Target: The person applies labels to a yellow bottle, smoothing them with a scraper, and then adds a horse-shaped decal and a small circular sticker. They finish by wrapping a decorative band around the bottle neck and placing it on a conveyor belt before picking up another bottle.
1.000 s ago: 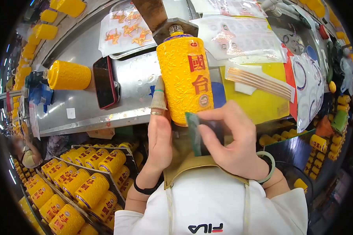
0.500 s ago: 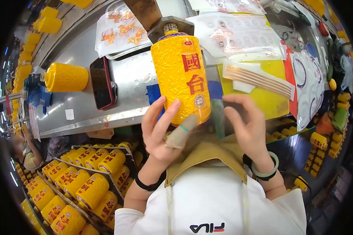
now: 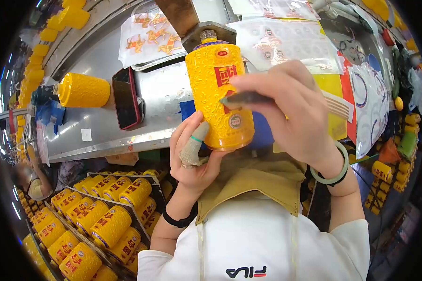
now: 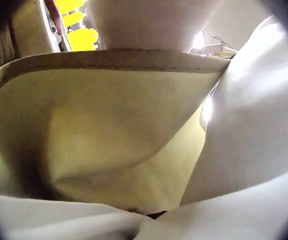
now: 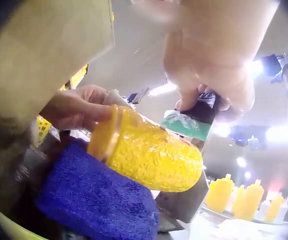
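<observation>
A yellow embossed bottle (image 3: 204, 89) with red characters lies with its neck in a metal bracket (image 3: 226, 33) and its base toward me. My left hand (image 3: 190, 161) grips the base end, a cloth finger cot (image 3: 191, 151) on one finger. My right hand (image 3: 297, 112) pinches a small dark scraper (image 3: 246, 98), its edge right at the red lettering. The right wrist view shows the scraper's green blade (image 5: 186, 125) over the bottle's side (image 5: 154, 157). A blue cloth-covered pad (image 5: 99, 195) sits below the bottle. The left wrist view shows mostly apron and sleeve.
Another yellow bottle (image 3: 85, 90) and a phone (image 3: 125, 99) are on the metal table at left. Gold horse-shaped stickers (image 3: 154, 35) lie behind. Sticker sheets (image 3: 290, 44) and a copper-striped strip (image 3: 338, 107) lie at right. Crates of yellow bottles (image 3: 110, 227) stand lower left.
My right hand has moved up over the bottle's lettering with the scraper. My left hand has drawn back from the front of the bottle to its lower left side.
</observation>
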`<state>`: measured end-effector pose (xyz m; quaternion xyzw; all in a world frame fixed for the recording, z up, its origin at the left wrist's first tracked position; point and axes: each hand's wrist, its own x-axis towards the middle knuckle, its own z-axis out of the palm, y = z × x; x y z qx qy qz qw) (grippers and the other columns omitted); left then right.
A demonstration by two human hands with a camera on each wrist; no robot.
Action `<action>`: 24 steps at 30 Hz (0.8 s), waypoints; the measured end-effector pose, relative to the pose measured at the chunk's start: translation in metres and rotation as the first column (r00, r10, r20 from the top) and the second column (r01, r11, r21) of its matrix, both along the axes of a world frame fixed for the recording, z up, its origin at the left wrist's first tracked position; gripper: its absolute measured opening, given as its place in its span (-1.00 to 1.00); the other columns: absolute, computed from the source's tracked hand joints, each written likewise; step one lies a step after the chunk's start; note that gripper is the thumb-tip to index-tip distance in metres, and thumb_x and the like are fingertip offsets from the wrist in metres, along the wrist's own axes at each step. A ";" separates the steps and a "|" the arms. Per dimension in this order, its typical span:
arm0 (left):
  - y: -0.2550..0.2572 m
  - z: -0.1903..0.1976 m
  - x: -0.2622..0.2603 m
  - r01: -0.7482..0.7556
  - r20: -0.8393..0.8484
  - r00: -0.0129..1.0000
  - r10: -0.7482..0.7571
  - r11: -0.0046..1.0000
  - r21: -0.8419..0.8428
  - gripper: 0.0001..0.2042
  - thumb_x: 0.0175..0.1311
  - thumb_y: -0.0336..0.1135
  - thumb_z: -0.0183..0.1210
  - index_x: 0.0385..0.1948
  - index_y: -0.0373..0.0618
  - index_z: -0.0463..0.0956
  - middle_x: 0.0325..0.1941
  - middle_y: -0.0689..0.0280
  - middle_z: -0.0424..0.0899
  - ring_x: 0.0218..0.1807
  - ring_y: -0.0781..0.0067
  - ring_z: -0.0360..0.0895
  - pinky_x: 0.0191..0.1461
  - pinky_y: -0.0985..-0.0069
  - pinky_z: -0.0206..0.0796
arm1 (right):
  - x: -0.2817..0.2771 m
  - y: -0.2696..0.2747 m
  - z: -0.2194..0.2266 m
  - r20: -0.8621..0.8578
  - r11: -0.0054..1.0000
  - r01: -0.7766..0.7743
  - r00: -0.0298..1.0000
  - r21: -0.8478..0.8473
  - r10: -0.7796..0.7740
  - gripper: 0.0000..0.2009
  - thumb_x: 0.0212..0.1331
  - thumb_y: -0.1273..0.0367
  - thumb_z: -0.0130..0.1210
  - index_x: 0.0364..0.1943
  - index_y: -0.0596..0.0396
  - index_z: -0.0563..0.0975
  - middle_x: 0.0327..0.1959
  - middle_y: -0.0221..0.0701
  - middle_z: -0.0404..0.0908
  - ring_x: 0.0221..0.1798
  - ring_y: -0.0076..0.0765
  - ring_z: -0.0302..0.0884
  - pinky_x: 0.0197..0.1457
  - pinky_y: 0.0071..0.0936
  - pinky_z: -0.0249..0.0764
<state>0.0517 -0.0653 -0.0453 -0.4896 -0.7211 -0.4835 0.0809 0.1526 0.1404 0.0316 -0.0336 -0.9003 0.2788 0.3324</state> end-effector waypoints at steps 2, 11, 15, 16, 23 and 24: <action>-0.002 -0.007 0.000 -0.002 0.032 0.999 0.001 1.000 0.011 -0.40 0.09 -0.30 0.58 0.17 -0.35 0.58 0.26 0.02 0.66 0.25 0.00 0.62 0.31 0.25 0.48 | 0.009 0.001 -0.012 -0.051 0.992 -0.033 0.998 0.125 0.040 -0.74 0.03 0.41 0.27 -0.13 -0.04 0.73 -0.15 -0.55 0.78 -0.10 -0.36 0.61 -0.01 -0.34 0.51; -0.007 -0.024 0.002 0.016 0.222 0.974 -0.033 0.997 0.079 -0.39 0.16 -0.26 0.55 0.20 -0.40 0.55 0.28 -0.05 0.65 0.27 0.00 0.62 0.32 0.24 0.46 | 0.047 -0.035 -0.013 -0.087 0.981 -0.129 0.986 0.148 0.143 -0.78 0.03 0.38 0.30 -0.19 -0.14 0.72 -0.07 -0.63 0.77 -0.17 -0.53 0.56 -0.14 -0.51 0.46; -0.009 -0.024 0.003 0.024 0.282 0.958 -0.052 0.994 0.104 -0.39 0.21 -0.31 0.51 0.26 -0.41 0.51 0.32 -0.10 0.60 0.29 0.02 0.61 0.34 0.25 0.45 | 0.050 -0.053 -0.034 -0.144 0.983 -0.105 0.981 0.152 0.127 -0.75 0.01 0.38 0.31 -0.17 -0.13 0.73 -0.07 -0.67 0.75 -0.20 -0.52 0.53 -0.14 -0.51 0.45; -0.008 -0.020 0.007 0.010 0.352 0.935 -0.039 0.996 0.086 -0.39 0.22 -0.34 0.50 0.28 -0.41 0.50 0.33 -0.09 0.59 0.29 0.03 0.60 0.35 0.26 0.45 | 0.053 -0.058 -0.032 -0.126 0.971 -0.200 0.968 0.130 0.216 -0.74 0.01 0.39 0.31 -0.15 -0.13 0.73 -0.09 -0.66 0.76 -0.22 -0.50 0.53 -0.17 -0.49 0.46; -0.012 -0.018 0.011 0.051 0.290 0.956 -0.038 0.998 -0.036 -0.15 0.11 -0.38 0.55 0.46 -0.39 0.28 0.49 -0.06 0.40 0.46 0.03 0.44 0.48 0.25 0.31 | 0.059 -0.059 -0.031 0.066 0.758 0.194 0.978 -0.622 -0.196 -0.76 0.23 0.57 0.26 -0.03 0.20 0.60 -0.18 -0.19 0.65 -0.25 -0.21 0.67 -0.12 -0.35 0.56; -0.008 -0.015 0.013 0.056 0.263 0.963 -0.052 0.998 -0.007 -0.12 0.10 -0.35 0.56 0.47 -0.38 0.25 0.51 -0.06 0.36 0.49 0.02 0.39 0.52 0.22 0.25 | 0.058 -0.058 -0.030 0.107 0.773 0.221 0.975 -0.595 -0.196 -0.76 0.24 0.56 0.26 -0.02 0.20 0.60 -0.19 -0.20 0.64 -0.23 -0.21 0.66 -0.12 -0.36 0.55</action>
